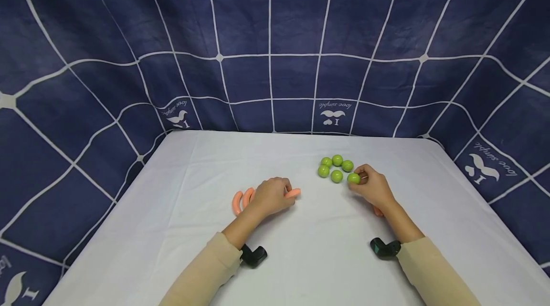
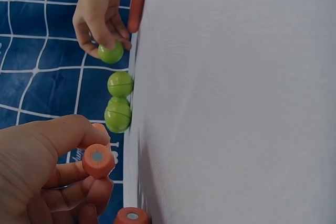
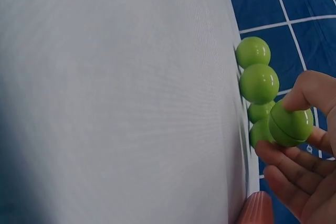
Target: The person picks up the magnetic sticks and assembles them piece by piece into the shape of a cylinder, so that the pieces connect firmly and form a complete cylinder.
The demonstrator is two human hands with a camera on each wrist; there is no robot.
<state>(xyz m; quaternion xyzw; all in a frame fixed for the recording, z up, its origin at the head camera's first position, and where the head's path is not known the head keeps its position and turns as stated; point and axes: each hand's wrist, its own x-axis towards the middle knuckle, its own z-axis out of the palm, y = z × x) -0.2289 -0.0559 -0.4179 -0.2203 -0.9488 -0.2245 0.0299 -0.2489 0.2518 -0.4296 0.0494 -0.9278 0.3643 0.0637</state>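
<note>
Head: R grip point(image 1: 373, 188) pinches ball point(image 1: 354, 178), just R of other balls point(image 1: 337, 176); L grip point(image 1: 272, 196), farther off, pinches orange stick point(image 1: 293, 193), long axis approx. L–R.

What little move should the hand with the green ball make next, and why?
Probably the right hand should lower its pinched green ball onto the white tabletop beside the five other green balls, since it holds that ball raised off the surface and close to them.
</note>
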